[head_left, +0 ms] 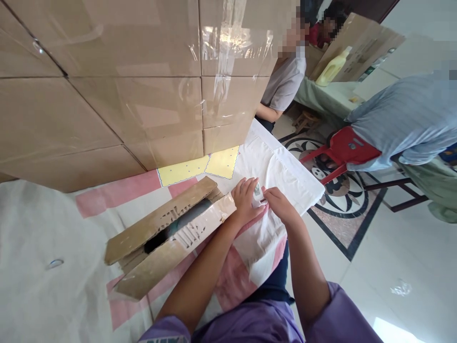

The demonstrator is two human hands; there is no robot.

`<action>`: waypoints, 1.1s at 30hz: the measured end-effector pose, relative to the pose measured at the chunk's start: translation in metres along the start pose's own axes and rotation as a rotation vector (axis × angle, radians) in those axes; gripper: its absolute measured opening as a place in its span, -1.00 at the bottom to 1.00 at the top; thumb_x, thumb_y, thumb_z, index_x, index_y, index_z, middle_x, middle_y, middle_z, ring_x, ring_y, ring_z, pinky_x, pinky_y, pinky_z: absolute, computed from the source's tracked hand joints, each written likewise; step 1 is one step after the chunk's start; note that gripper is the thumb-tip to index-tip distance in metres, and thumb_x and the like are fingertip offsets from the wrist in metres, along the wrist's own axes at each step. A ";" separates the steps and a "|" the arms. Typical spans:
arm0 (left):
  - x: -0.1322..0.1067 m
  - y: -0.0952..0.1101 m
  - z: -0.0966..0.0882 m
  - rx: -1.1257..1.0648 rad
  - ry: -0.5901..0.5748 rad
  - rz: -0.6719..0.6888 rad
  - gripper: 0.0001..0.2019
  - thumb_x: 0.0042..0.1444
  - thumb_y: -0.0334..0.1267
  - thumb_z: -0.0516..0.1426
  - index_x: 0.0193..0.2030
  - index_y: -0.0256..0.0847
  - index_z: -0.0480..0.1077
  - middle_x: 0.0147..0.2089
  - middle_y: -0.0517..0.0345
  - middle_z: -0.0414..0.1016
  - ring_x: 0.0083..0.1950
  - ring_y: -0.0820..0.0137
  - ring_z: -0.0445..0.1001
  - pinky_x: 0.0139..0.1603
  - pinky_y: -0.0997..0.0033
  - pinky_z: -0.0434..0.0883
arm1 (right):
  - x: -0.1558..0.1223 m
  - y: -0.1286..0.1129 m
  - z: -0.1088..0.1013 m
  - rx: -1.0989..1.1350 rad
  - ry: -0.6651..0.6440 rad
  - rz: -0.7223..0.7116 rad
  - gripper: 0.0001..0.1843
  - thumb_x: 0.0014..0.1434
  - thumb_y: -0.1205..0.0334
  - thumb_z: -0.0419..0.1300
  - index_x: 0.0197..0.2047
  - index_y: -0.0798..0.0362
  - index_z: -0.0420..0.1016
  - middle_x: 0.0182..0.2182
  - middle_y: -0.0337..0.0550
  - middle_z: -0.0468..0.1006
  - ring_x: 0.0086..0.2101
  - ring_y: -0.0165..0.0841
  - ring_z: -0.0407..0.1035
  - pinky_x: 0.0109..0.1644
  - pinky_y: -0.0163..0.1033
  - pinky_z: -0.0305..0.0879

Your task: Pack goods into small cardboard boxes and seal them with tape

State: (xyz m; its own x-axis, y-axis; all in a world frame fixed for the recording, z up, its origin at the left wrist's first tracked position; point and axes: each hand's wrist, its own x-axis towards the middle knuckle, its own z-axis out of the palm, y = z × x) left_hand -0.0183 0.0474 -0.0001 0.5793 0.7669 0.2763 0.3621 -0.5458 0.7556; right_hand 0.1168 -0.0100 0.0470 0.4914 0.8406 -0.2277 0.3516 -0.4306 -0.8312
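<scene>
Near the table's right-hand end, my left hand (245, 199) is wrapped around a small white packet (257, 194) with a greyish printed patch on it. Its exact kind is too small to tell, and part of it is hidden by my fingers. My right hand (279, 204) pinches the packet's right edge between thumb and fingers, close to a dark reddish spot. To the left of my left hand lies an open cardboard box (171, 233), its flaps raised, with something dark showing in the gap.
Taped cardboard cartons (132, 105) are stacked along the table's back. Yellow patterned sheets (221, 163) lie at their foot on the checked tablecloth (232, 271). A red chair (353, 147) with a seated person is at right. Behind stands a yellow bottle (333, 66) on another table.
</scene>
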 end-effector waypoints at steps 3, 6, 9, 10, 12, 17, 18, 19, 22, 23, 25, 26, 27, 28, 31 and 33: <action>0.000 0.000 0.000 0.017 0.014 0.006 -0.21 0.00 -0.13 0.32 0.39 -0.10 0.21 0.43 -0.01 0.28 0.49 -0.03 0.11 0.42 -0.03 0.18 | -0.007 0.002 -0.002 -0.040 0.022 0.020 -0.76 0.14 0.11 0.11 -0.45 0.02 0.50 -0.17 -0.09 0.44 -0.05 -0.17 0.38 0.09 -0.10 0.26; 0.000 -0.001 0.000 0.036 0.019 0.007 -0.22 -0.02 -0.12 0.33 0.37 -0.07 0.23 0.42 0.01 0.29 0.47 -0.03 0.13 0.39 -0.04 0.21 | -0.018 0.005 -0.004 -0.017 0.022 0.016 -0.77 0.14 0.09 0.11 -0.42 0.01 0.50 -0.17 -0.11 0.41 -0.05 -0.19 0.37 0.15 -0.07 0.22; 0.001 -0.002 0.000 0.043 0.015 0.026 -0.22 0.00 -0.06 0.32 0.38 -0.08 0.24 0.41 0.00 0.30 0.47 -0.04 0.14 0.38 -0.05 0.23 | -0.028 0.008 -0.004 0.031 0.024 0.030 -0.76 0.14 0.07 0.11 -0.44 0.00 0.47 -0.21 -0.16 0.40 -0.11 -0.22 0.37 0.11 -0.08 0.24; 0.001 -0.003 0.000 0.044 0.011 0.031 -0.22 0.01 -0.03 0.31 0.38 -0.08 0.23 0.41 0.00 0.30 0.47 -0.04 0.14 0.38 -0.05 0.23 | -0.030 0.009 -0.004 0.039 0.031 0.040 -0.76 0.15 0.07 0.11 -0.45 0.00 0.46 -0.22 -0.17 0.39 -0.12 -0.22 0.36 0.09 -0.09 0.24; 0.002 -0.004 -0.001 0.047 0.002 0.033 -0.23 0.03 0.00 0.30 0.39 -0.08 0.23 0.42 -0.01 0.29 0.47 -0.05 0.13 0.37 -0.06 0.23 | -0.034 0.012 -0.001 0.041 0.047 0.055 -0.75 0.15 0.06 0.11 -0.46 0.00 0.45 -0.24 -0.17 0.39 -0.14 -0.23 0.35 0.07 -0.09 0.25; 0.001 -0.001 0.000 0.061 0.018 0.020 -0.25 0.05 0.00 0.30 0.38 -0.08 0.25 0.42 0.00 0.30 0.47 -0.05 0.14 0.37 -0.04 0.24 | -0.037 0.015 0.005 0.027 0.080 0.072 -0.72 0.15 0.06 0.08 -0.48 0.00 0.44 -0.29 -0.17 0.41 -0.21 -0.25 0.34 -0.06 -0.14 0.25; 0.001 -0.001 0.001 0.066 0.025 0.015 -0.25 0.05 -0.01 0.30 0.38 -0.08 0.25 0.42 0.00 0.29 0.47 -0.05 0.14 0.36 -0.04 0.25 | -0.038 0.014 0.005 0.016 0.084 0.071 -0.72 0.16 0.07 0.07 -0.50 0.00 0.42 -0.33 -0.18 0.41 -0.25 -0.27 0.33 -0.10 -0.15 0.24; 0.000 0.000 0.001 0.070 0.029 0.010 -0.25 0.05 -0.01 0.30 0.38 -0.07 0.24 0.43 0.01 0.29 0.47 -0.05 0.14 0.36 -0.04 0.25 | -0.039 0.014 0.005 0.005 0.079 0.072 -0.71 0.17 0.08 0.06 -0.51 -0.01 0.39 -0.37 -0.20 0.41 -0.28 -0.28 0.32 -0.15 -0.16 0.23; 0.000 0.000 0.002 0.079 0.021 0.006 -0.23 0.02 -0.05 0.31 0.39 -0.06 0.23 0.43 0.03 0.28 0.47 -0.06 0.13 0.35 -0.03 0.27 | -0.040 0.015 0.005 0.000 0.021 0.090 -0.71 0.22 0.08 0.03 -0.49 -0.01 0.34 -0.50 -0.24 0.42 -0.38 -0.30 0.31 -0.24 -0.18 0.18; 0.000 0.000 0.002 0.081 0.018 0.005 -0.23 0.02 -0.07 0.31 0.39 -0.06 0.23 0.43 0.03 0.28 0.47 -0.06 0.13 0.35 -0.03 0.27 | -0.040 0.016 0.004 0.005 0.001 0.098 -0.71 0.24 0.08 0.02 -0.47 -0.01 0.34 -0.52 -0.25 0.43 -0.39 -0.30 0.31 -0.25 -0.18 0.17; 0.001 0.000 0.001 0.085 0.011 0.000 -0.23 0.02 -0.10 0.31 0.39 -0.06 0.22 0.43 0.03 0.28 0.47 -0.05 0.13 0.35 -0.03 0.27 | -0.040 0.019 0.005 0.020 -0.025 0.113 -0.70 0.27 0.05 0.01 -0.44 -0.02 0.34 -0.52 -0.26 0.45 -0.39 -0.30 0.32 -0.25 -0.18 0.18; 0.001 0.000 0.000 0.088 0.006 -0.003 -0.23 0.02 -0.10 0.31 0.39 -0.05 0.22 0.43 0.03 0.29 0.47 -0.05 0.13 0.35 -0.03 0.27 | -0.040 0.021 0.005 0.030 -0.035 0.116 -0.68 0.28 0.04 0.00 -0.44 -0.02 0.33 -0.51 -0.25 0.46 -0.38 -0.30 0.33 -0.25 -0.18 0.18; 0.002 0.000 0.000 0.092 0.001 -0.003 -0.24 0.03 -0.10 0.31 0.39 -0.05 0.21 0.43 0.03 0.29 0.47 -0.05 0.13 0.35 -0.04 0.27 | -0.040 0.023 0.005 0.042 -0.044 0.118 -0.67 0.29 0.03 0.00 -0.44 -0.02 0.33 -0.50 -0.24 0.46 -0.38 -0.30 0.33 -0.25 -0.18 0.19; 0.002 0.000 0.000 0.095 -0.003 -0.003 -0.24 0.04 -0.09 0.30 0.39 -0.05 0.21 0.43 0.03 0.28 0.47 -0.05 0.13 0.35 -0.05 0.27 | -0.040 0.024 0.006 0.052 -0.049 0.118 -0.66 0.30 0.02 -0.01 -0.44 -0.02 0.32 -0.48 -0.24 0.46 -0.37 -0.30 0.33 -0.26 -0.18 0.20; 0.001 0.000 0.001 0.105 -0.007 0.004 -0.23 0.05 -0.08 0.30 0.40 -0.06 0.19 0.44 0.02 0.27 0.48 -0.05 0.12 0.36 -0.06 0.25 | -0.043 0.025 0.006 0.086 -0.033 0.110 -0.68 0.30 0.01 0.01 -0.43 -0.03 0.31 -0.44 -0.24 0.45 -0.35 -0.29 0.33 -0.27 -0.19 0.23; 0.001 -0.001 0.002 0.112 -0.006 0.010 -0.23 0.06 -0.08 0.29 0.41 -0.06 0.18 0.45 0.02 0.25 0.48 -0.05 0.10 0.36 -0.07 0.24 | -0.046 0.024 0.007 0.132 -0.027 0.107 -0.71 0.29 0.02 0.03 -0.41 -0.04 0.31 -0.43 -0.25 0.42 -0.34 -0.30 0.32 -0.28 -0.20 0.26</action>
State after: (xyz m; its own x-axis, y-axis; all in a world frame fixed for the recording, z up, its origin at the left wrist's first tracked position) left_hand -0.0166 0.0480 -0.0019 0.5877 0.7593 0.2793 0.4359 -0.5880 0.6814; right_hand 0.0974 -0.0570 0.0339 0.4982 0.8014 -0.3310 0.1893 -0.4731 -0.8604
